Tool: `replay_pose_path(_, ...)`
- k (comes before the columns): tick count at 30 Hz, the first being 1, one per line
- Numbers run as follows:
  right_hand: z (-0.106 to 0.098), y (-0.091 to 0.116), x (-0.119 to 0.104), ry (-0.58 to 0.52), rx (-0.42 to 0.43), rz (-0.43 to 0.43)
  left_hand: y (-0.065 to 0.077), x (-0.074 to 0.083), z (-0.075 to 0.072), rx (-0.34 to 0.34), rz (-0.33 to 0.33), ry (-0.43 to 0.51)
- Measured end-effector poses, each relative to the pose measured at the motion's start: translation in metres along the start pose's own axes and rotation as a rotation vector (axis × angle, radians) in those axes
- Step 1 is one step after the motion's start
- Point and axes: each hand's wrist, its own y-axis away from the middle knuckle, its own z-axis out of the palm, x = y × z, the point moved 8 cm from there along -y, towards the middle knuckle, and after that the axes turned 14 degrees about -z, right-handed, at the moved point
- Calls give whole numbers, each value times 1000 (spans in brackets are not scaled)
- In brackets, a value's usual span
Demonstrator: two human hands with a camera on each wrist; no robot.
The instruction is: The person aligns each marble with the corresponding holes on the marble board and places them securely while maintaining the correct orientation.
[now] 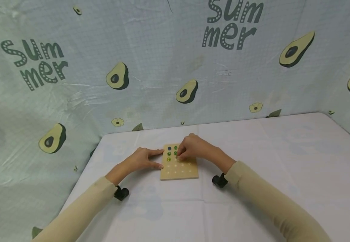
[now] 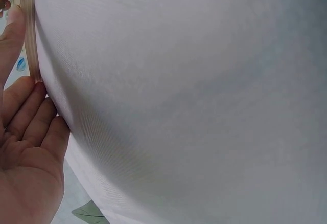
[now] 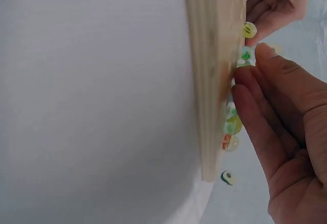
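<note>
A light wooden board (image 1: 179,173) with rows of small hollows lies flat on the white-covered table. Several clear glass marbles with coloured swirls sit in its far rows, among them a blue marble (image 1: 169,148) and a yellow marble (image 3: 249,30). My left hand (image 1: 140,158) rests at the board's left edge, thumb and fingers extended and spread along it. Over the board's middle is my right hand (image 1: 194,147), thumb and fingertips bent down and pinching a small clear marble (image 1: 177,157) just above the hollows. That hand hides part of the board and its far right marbles.
The white tablecloth (image 1: 175,208) spreads around the board. Behind the table hangs a pale sheet (image 1: 154,67) printed with avocados and lettering. Each wrist carries a small black camera, the left camera (image 1: 121,193) and the right camera (image 1: 219,180).
</note>
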Motion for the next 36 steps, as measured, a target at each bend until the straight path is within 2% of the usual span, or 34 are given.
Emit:
replay_pose_path(6,4,-7,-4,36,-45,16,0,0,-1,-1,9,-8)
replay_pose_path(16,4,-9,-7,79,-35,15,1,1,-1,3,32,-14)
replay_pose_path(26,4,-13,-14,101,-54,0,-2,-2,1,2,17,-6)
replay_pose_path(36,3,-9,-10,98,-46,5,-3,-2,1,1,12,-13)
